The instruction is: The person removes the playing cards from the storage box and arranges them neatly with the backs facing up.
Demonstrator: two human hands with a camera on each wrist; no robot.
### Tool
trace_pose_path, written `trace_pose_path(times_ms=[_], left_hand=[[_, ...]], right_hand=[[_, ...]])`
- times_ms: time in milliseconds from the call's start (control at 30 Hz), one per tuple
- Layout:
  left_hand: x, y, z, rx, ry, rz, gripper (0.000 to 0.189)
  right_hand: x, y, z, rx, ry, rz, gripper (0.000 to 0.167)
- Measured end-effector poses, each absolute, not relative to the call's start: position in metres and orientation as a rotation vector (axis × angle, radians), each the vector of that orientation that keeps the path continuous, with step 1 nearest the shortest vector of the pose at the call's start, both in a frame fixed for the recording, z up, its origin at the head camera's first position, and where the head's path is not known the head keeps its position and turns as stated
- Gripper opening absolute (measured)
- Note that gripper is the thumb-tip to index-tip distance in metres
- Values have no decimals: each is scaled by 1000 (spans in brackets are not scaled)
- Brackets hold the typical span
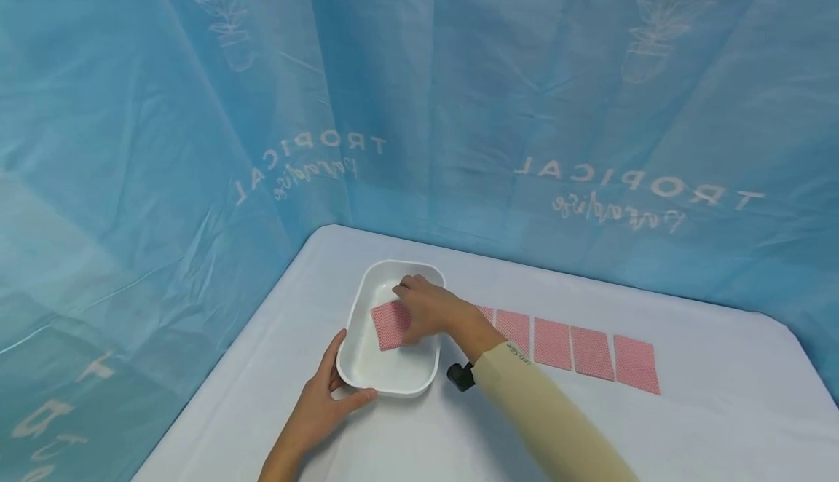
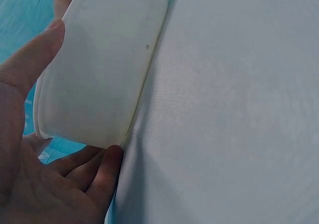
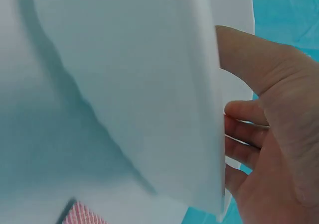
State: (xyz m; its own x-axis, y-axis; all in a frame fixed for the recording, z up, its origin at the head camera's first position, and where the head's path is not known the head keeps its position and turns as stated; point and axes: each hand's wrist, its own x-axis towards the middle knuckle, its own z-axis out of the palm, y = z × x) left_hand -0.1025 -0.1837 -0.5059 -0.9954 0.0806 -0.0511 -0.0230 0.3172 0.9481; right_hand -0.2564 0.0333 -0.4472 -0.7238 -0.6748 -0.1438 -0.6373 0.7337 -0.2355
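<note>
A white plastic tub (image 1: 391, 374) stands on the table in the head view. My left hand (image 1: 317, 403) holds its near left corner, the thumb along the near side and the fingers on the left side; the left wrist view shows the thumb near the rim and the fingertips low on the wall. Inside the tub, my right hand (image 1: 429, 309) holds a playing card (image 1: 389, 324) with a red-and-white patterned back. That hand covers the card's right part. In the right wrist view the tub wall (image 3: 134, 84) hides the fingertips of the right hand (image 3: 271, 129) and the card.
Several similar cards (image 1: 552, 342) lie face down in a row on the white-covered table (image 1: 708, 365), right of the tub; my right arm covers part of the row's left end. A black device (image 1: 461, 376) sits by the right wrist. Blue printed curtains (image 1: 491, 103) hang behind and left.
</note>
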Motion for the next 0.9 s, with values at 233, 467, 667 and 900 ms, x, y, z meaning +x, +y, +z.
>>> trace_pose_path(times_ms=[233,467,667,900], left_hand=[[-103,-183,-505,67,2468,1803,105],[-100,-185,-506,50,2494,1778,104],[-96,-186,-508,12,2507,1748,103],[-101,-184,-507,43,2491,1763,103]], right_hand=[[-253,19,-445,-1054,2687,-187,94],[-253,13,-447,-1019,2680,-125,96],[-248,11,-457,-994,2660,-107,97],[-250,11,-453,-1042,2663,-57,98]])
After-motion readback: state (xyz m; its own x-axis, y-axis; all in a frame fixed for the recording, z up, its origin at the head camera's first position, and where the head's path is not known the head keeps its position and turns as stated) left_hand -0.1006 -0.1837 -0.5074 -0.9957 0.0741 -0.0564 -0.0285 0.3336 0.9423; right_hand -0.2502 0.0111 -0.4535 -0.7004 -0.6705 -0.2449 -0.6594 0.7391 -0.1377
